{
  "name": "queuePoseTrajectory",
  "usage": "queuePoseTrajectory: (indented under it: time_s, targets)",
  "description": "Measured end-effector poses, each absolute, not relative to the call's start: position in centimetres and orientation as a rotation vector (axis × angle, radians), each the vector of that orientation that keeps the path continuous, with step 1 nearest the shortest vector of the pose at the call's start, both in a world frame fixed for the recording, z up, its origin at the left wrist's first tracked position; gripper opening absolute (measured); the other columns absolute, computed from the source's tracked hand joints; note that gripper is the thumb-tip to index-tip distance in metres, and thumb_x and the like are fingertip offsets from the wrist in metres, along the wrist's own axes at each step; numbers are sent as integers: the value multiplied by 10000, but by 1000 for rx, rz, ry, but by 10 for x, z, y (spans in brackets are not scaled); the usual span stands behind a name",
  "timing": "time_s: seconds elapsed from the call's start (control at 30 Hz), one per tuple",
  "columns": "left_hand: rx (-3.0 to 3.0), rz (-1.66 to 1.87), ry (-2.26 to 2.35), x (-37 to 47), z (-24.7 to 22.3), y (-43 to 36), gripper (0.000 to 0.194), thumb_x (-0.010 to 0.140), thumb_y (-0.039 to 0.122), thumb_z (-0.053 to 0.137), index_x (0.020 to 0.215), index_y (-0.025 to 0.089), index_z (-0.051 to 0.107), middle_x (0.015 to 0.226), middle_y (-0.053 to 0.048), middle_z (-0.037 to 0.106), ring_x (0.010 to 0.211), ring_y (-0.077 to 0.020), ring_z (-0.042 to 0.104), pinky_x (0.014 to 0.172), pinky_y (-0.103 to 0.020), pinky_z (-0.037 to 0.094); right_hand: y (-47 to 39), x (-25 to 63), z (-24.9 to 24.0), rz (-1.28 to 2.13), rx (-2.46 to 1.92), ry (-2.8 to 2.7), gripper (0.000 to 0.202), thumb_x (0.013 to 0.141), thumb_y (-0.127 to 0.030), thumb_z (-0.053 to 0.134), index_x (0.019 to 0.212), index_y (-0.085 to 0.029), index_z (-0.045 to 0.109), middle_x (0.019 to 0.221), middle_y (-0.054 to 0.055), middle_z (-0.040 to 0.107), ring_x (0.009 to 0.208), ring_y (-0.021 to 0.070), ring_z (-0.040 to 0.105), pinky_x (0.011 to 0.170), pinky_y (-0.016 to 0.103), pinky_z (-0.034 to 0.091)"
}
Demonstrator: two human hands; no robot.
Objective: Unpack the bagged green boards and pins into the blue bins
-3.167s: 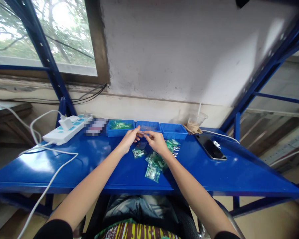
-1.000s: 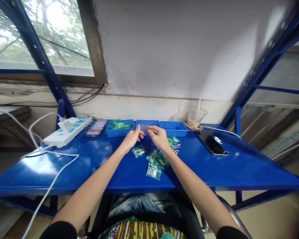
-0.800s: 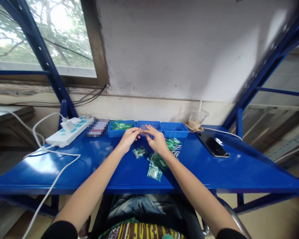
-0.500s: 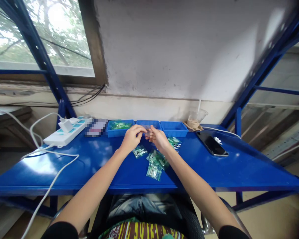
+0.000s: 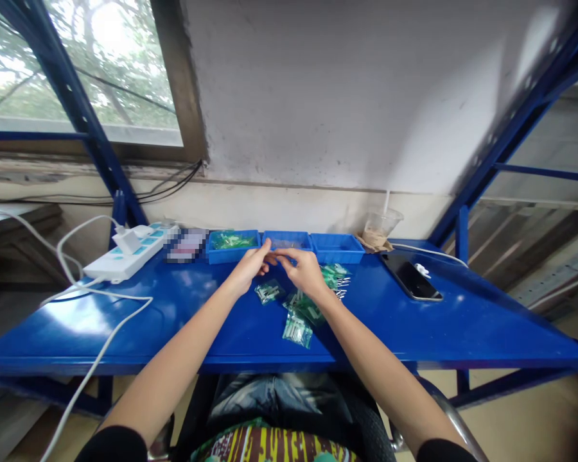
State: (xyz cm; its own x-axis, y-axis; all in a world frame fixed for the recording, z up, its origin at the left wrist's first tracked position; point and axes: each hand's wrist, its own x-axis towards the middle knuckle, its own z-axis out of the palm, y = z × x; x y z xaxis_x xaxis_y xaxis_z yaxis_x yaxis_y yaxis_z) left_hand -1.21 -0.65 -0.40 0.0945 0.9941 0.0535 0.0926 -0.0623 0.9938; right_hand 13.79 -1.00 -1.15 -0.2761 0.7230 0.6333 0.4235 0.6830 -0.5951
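Observation:
My left hand (image 5: 251, 267) and my right hand (image 5: 302, 267) meet in front of the middle blue bin (image 5: 306, 240). Their fingers are closed together at the tips, with the left thumb pointing up. Clear plastic film (image 5: 283, 244) shows just beyond the fingertips; it looks like a small bag, partly hidden by the fingers. Below the hands lie filled clear packets with green and white pieces, one packet (image 5: 269, 292) on the left and another packet (image 5: 297, 330) nearer the front. More packets (image 5: 334, 274) lie beside my right wrist, with loose white-and-metal pins (image 5: 343, 282).
The left blue bin (image 5: 232, 256) holds green pieces; the right blue bin (image 5: 338, 256) stands beside the middle one. A power strip (image 5: 130, 253) with white cables sits left. On the right are a phone (image 5: 409, 277), a white plug (image 5: 420, 271) and a plastic cup (image 5: 381, 224).
My left hand has turned, its thumb now raised, and shifted slightly down. The right hand has moved a little lower, its fingers reaching left to meet the left hand's. The packets have stayed put.

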Motion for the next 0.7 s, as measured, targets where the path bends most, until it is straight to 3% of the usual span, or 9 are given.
queuePoseTrajectory:
  time_s: [0.13,0.23,0.33,0.43,0.57,0.63,0.7]
  targets:
    - [1320,1214,1186,-14,-8,-2,276,700,396,636,789,136,649,643,-9,592,504,-80,471,480,-196,334,-12,135,-11,218,-898,-1996,209,822,-196,520,921,-215,704,1070,49,673,1045,185,583,950,319,403]
    - [1434,1330,1206,-14,-10,0,232,723,341,618,846,148,652,702,-24,632,589,-114,546,540,-215,402,-9,136,-10,238,-1030,-1872,211,832,-288,522,847,-192,709,954,62,682,931,191,595,886,325,414]
    - [1715,1439,1240,-13,-9,-1,178,761,293,585,862,164,654,804,-45,669,703,-154,599,633,-259,453,-4,141,-6,658,-1181,-1624,360,841,-447,484,781,-156,688,727,46,656,685,154,591,666,266,441]
    - [2085,1495,1251,-11,-6,-6,149,799,230,540,856,190,673,883,-45,669,804,-168,605,694,-276,464,0,146,-2,1274,-1173,-1310,468,832,-548,443,777,-131,651,603,31,614,516,107,546,488,208,377]
    - [2276,1475,1184,-6,-6,-10,167,801,176,527,840,209,686,919,-41,669,898,-176,599,755,-295,472,1,148,0,1542,-1042,-1072,275,799,-375,543,735,-119,621,572,32,618,474,89,548,440,179,363]
    - [2096,1456,1165,-5,-7,-9,146,792,194,547,845,196,683,929,-52,679,902,-183,608,758,-302,480,1,148,0,1468,-1053,-1016,139,739,-250,589,732,-115,621,577,27,624,471,87,550,435,178,367]
    - [1779,1426,1119,-7,-6,-7,154,784,241,575,878,173,676,915,-69,687,868,-184,622,733,-300,489,3,153,1,1287,-1072,-966,112,706,-221,606,742,-117,620,597,24,627,476,90,550,438,184,375]
